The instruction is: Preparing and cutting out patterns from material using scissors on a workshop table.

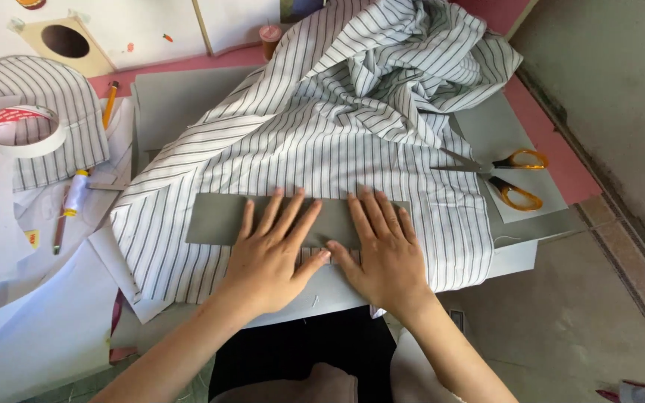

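Observation:
A white fabric with dark stripes (337,127) lies spread and bunched over a grey board (173,97). A flat grey rectangular strip (214,220) rests across the fabric's near edge. My left hand (270,250) lies flat on the strip with fingers spread. My right hand (382,246) presses flat on the strip's right end, fingers apart, its thumb close to the left thumb. Neither hand grips anything.
Orange-handled scissors (513,175) lie to the right on the board. At left sit a tape roll (20,130), a thread spool (76,190), a pencil (109,103) and another striped piece (46,112). A small spool (269,37) stands at the back. The pink table's edge (561,164) meets the floor at right.

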